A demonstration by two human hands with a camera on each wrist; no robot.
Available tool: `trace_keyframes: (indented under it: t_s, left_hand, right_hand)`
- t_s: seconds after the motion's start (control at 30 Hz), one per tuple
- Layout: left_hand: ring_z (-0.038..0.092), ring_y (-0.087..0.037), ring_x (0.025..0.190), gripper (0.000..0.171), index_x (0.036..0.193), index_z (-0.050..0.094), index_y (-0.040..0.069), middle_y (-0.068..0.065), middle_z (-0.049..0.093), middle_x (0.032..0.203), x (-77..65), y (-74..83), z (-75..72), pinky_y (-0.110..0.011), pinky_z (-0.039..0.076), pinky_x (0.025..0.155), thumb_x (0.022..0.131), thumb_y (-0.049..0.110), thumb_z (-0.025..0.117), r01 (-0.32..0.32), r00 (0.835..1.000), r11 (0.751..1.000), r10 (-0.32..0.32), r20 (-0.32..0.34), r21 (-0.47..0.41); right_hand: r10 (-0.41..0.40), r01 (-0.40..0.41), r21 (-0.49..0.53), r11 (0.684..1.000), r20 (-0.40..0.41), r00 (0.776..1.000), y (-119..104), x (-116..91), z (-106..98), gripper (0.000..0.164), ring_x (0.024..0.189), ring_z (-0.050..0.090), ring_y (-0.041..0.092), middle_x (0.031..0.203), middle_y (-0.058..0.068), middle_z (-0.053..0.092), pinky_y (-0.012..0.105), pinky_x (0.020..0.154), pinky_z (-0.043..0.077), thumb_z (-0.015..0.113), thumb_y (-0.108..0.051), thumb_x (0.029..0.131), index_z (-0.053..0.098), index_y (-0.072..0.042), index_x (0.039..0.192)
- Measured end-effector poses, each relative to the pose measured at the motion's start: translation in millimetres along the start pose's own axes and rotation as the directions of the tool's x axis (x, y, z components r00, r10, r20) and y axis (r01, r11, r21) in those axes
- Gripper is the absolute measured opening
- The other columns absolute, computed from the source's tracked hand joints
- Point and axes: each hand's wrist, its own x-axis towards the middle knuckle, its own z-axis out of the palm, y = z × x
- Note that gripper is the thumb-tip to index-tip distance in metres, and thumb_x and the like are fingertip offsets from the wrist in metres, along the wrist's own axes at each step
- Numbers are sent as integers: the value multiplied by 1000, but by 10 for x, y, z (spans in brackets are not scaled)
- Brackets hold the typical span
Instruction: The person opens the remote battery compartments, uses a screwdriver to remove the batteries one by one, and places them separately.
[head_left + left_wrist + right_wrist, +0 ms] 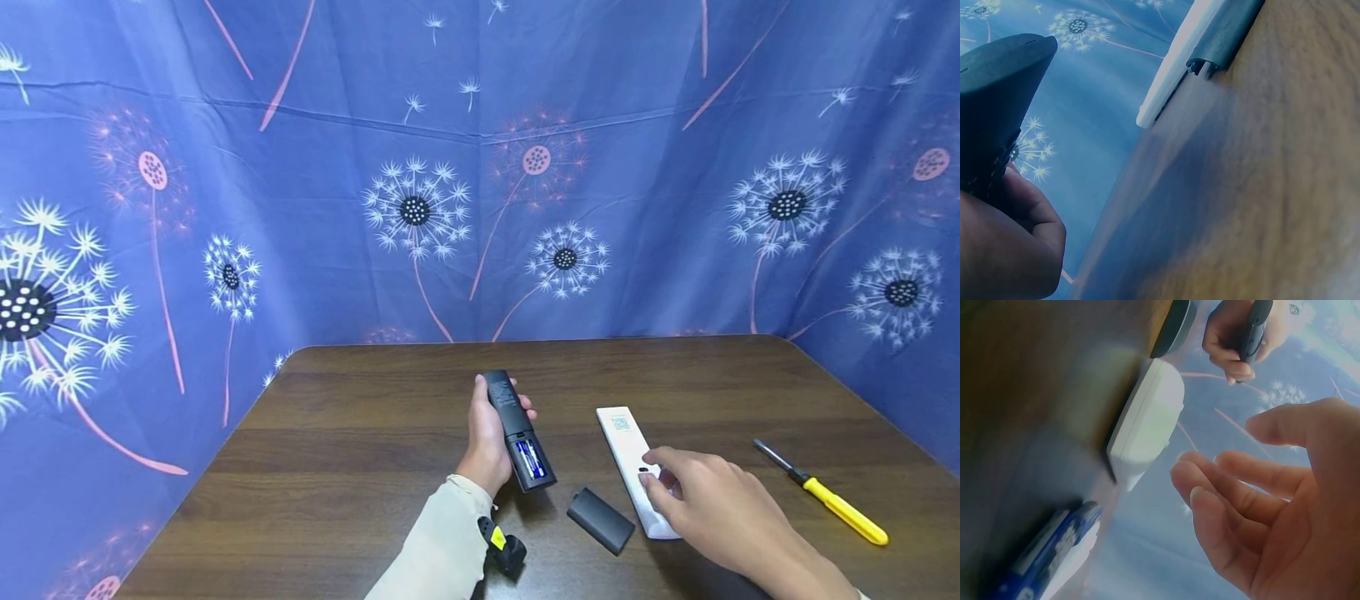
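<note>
The left hand (486,439) curls its fingers (528,407) round the black remote control (517,423) above the table (360,433), probably light, rigid and best held by its sides; the right hand (723,502) hangs relaxed, empty.

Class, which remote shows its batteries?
The black remote in the left hand: blue batteries show in its back; the white remote on the table shows none.

From the head, looking forward and down over table (337,433) to curtain (315,208). From each wrist, low, close and tilted, looking past left hand (487,437) or right hand (723,504). Sharing white remote (624,454) throughout.
</note>
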Motion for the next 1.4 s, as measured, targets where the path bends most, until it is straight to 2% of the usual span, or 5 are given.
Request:
trace_keyframes:
  t_s: [0.4, 0.63, 0.9, 1.23, 1.4]
  left_hand:
    - [59, -14, 64, 59, 122, 50, 7, -4, 59, 78, -27, 9, -58, -28, 47, 66, 106, 57, 23, 1, 1000, 1000, -1, -11, 13]
    - [59, -14, 65, 60, 125, 49, 7, -3, 59, 78, -17, 22, -70, -27, 46, 65, 105, 58, 23, 3, 1000, 1000, -2, -8, 21]
    - [59, -14, 64, 60, 126, 49, 6, -4, 59, 79, -25, 24, -47, -28, 48, 66, 106, 57, 24, 7, 1000, 1000, -7, -16, 21]
    - [60, -14, 66, 61, 128, 49, 6, -4, 60, 81, -10, 49, -38, -30, 48, 71, 106, 57, 24, 14, 1000, 999, -14, -10, 41]
    - [59, -14, 64, 60, 125, 50, 6, -4, 59, 80, 0, 47, -20, -28, 49, 68, 106, 57, 24, 20, 1000, 999, -20, -8, 25]
  right_hand:
    - [49, -48, -25, 999, 41, 998, 152, -24, -32, 27, 68, 53, 8, 85, -7, 69, 35, 58, 42, 72, -29, 91, 73, -12, 112]
    - [84, -80, -47, 996, 91, 992, 253, -34, -90, 30, 66, 51, 10, 82, -9, 65, 36, 58, 41, 69, -31, 93, 71, -11, 116]
    - [74, -72, -49, 996, 29, 997, 463, -79, -124, 29, 71, 59, 11, 81, -9, 66, 43, 61, 49, 70, -31, 93, 72, -8, 112]
    - [103, -103, -11, 995, -7, 995, 745, -167, -176, 29, 84, 70, 31, 90, 0, 73, 60, 63, 48, 65, -35, 97, 71, -11, 114]
    - [116, -116, 14, 993, 10, 993, 851, -211, -174, 29, 84, 69, 29, 90, -1, 72, 58, 64, 49, 63, -33, 99, 71, -10, 114]
